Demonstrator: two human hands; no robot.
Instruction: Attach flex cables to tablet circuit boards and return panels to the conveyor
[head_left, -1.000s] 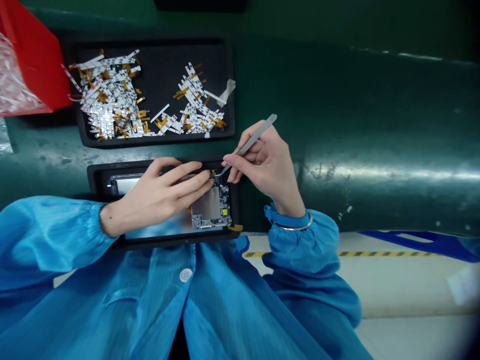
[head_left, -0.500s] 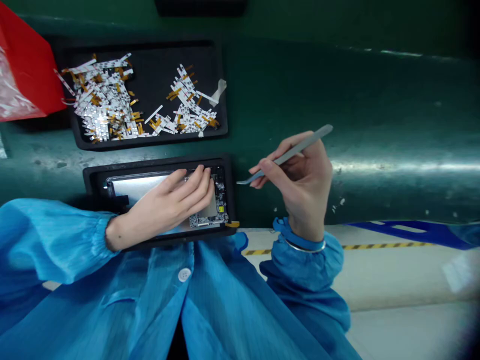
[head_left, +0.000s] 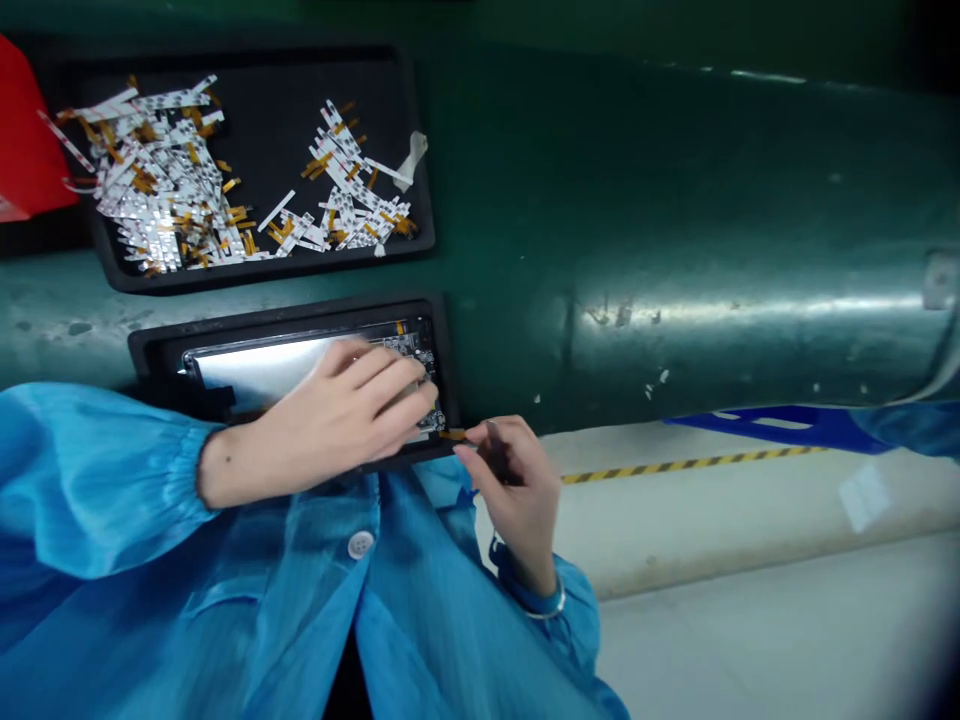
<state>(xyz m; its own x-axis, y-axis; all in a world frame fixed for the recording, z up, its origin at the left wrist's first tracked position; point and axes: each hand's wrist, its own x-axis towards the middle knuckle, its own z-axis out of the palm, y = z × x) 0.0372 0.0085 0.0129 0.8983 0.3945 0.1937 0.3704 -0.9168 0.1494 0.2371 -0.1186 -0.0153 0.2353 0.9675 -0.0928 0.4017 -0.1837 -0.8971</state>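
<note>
Working at a dark green bench (head_left: pixel 675 230), a person in a blue smock (head_left: pixel 247 600) has both hands at a black tray (head_left: pixel 292 315), which holds a flat panel with a silver face (head_left: pixel 255 368) and a circuit board (head_left: pixel 409 350) at its right end. Left hand (head_left: pixel 352 400): palm down, fingers close together and gently curved, laid over the panel and most of the board, with no tool seen in it. Right hand (head_left: pixel 517 490): narrow pinch around a pair of tweezers (head_left: pixel 495 450), seen nearly end-on and dark; tips hard to make out. Small amber strip (head_left: pixel 452 434) at the tray's lower right corner, just beside the right fingertips (head_left: pixel 466 453); cannot tell whether it is gripped. Second black tray (head_left: pixel 255 70) above the first, bearing two loose heaps of white strips with amber tails (head_left: pixel 157 180). Red bin (head_left: pixel 26 140) at the left edge, beside that tray. Yellow-and-black tape (head_left: pixel 690 466) runs along the floor to the right.
</note>
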